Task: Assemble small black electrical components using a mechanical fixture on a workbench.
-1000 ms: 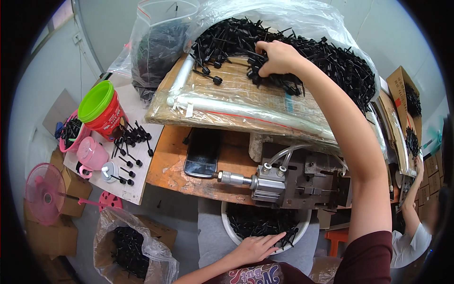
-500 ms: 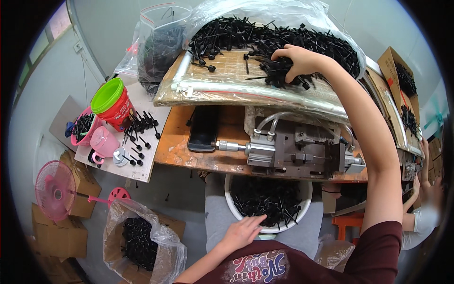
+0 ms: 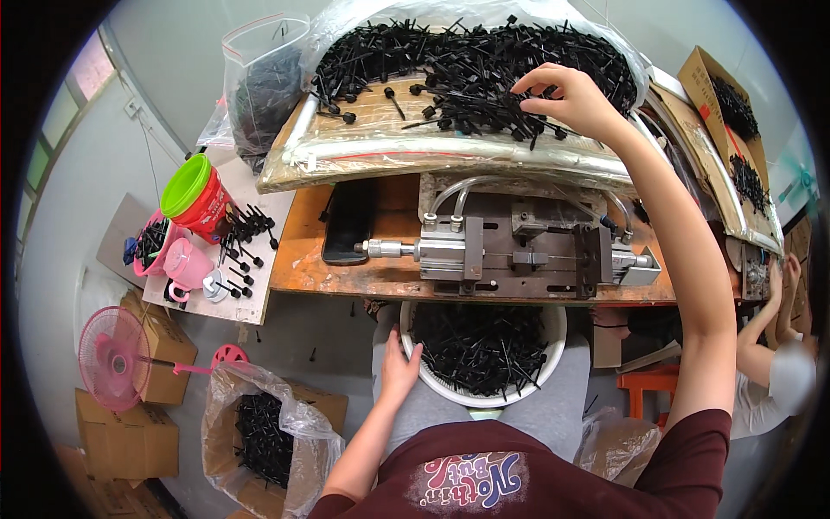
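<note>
One white bowl (image 3: 553, 333) of black parts lies beside the left grip (image 3: 399, 368); one heap of black parts (image 3: 467, 69) lies under the right grip (image 3: 566, 99). One metal press (image 3: 519, 255), one phone (image 3: 348, 223), one red bucket (image 3: 199, 201), one pink fan (image 3: 112, 356), two pink cups (image 3: 186, 264).

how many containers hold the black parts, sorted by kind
white bowl on the lap, by the left hand: 1
clear plastic bags: 2
pink basket: 1
cardboard box at right: 1
total: 5
</note>
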